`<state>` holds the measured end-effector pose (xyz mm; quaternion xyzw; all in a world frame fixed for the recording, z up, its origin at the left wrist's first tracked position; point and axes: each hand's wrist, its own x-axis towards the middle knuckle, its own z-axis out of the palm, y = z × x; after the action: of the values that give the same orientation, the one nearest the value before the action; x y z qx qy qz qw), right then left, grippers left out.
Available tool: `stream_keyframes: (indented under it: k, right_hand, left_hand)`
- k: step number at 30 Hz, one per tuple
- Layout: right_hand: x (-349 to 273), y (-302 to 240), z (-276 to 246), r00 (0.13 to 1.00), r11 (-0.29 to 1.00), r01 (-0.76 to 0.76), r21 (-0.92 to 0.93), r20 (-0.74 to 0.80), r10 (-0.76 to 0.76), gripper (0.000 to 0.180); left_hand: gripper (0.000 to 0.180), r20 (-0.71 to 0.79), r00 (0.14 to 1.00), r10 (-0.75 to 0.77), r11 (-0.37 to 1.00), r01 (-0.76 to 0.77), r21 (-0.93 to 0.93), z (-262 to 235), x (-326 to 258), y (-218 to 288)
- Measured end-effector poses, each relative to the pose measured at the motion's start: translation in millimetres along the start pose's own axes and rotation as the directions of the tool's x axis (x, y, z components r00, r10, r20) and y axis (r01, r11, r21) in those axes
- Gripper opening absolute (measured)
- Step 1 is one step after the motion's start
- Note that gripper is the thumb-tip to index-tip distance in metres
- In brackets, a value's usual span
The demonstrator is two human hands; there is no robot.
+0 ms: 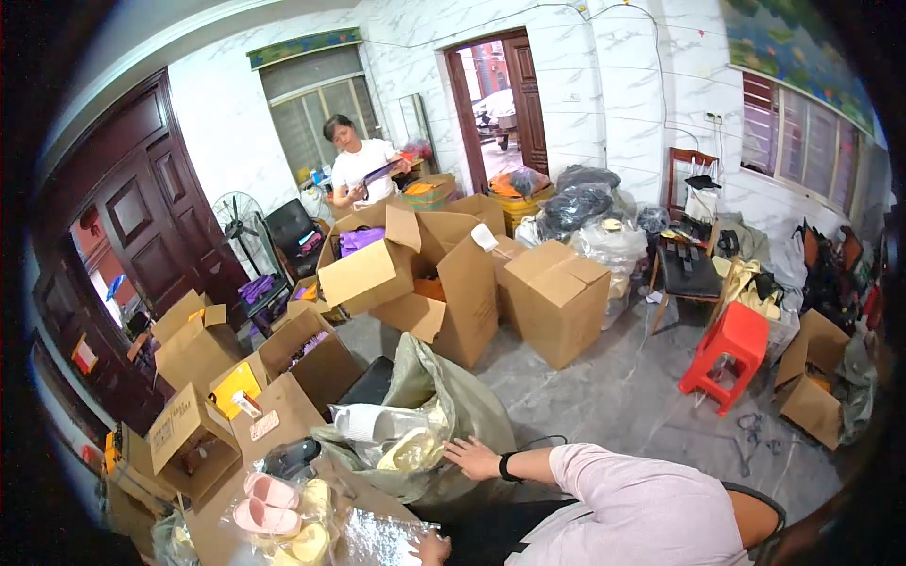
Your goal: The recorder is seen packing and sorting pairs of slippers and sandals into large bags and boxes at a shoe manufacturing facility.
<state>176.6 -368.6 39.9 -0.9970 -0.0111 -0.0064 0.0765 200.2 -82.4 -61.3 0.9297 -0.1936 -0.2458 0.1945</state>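
My right hand [472, 458], with a dark band on the wrist, reaches over the near rim of a large greenish woven sack [477, 401]. Its fingers are spread and hold nothing, close to pale yellow slippers [413, 451] in clear plastic inside the sack. White-looking packed items [373, 422] lie beside them. At the lower edge, my left hand [432, 549] is partly cut off and closed on the edge of a shiny clear plastic bag [377, 538]. Left of it, pink slippers [267, 502] and yellow slippers [310, 542] lie in clear bags on cardboard.
Open cartons [193, 439] crowd the left, with taller cartons [557, 300] farther back. Behind them a co-worker [363, 170] handles a dark purple item. A red stool [727, 354], a black-seated chair [694, 274] and an open box [812, 377] stand to the right on grey floor.
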Motion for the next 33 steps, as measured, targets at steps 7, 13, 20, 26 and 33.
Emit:
stream_keyframes:
  k: [7,13,20,26,33]
  right_hand:
    - [6,-1,-5,1.000,1.000,0.000,-0.026,0.029,0.001,0.069]
    - [27,3,-2,0.989,0.999,0.043,-0.028,0.141,-0.038,0.063]
    - [45,7,-3,0.985,0.993,0.097,0.065,0.136,-0.105,0.064]
    - [69,35,-9,0.962,0.979,0.181,-0.091,0.225,-0.157,0.070]
    - [86,63,20,0.901,0.914,0.403,0.055,0.153,-0.406,0.044]
  left_hand:
    - [0.052,0.160,0.985,-0.069,0.996,0.076,-0.043,7,2,-10]
    - [0.056,0.115,0.987,-0.114,0.992,0.107,0.066,6,0,7]
    - [0.071,-0.304,0.921,0.243,0.970,-0.230,0.079,-25,-4,58]
    - [0.080,-0.400,0.880,0.258,0.964,-0.204,0.172,-56,29,105]
    - [0.083,-0.403,0.883,0.241,0.969,-0.198,0.146,-64,86,121]
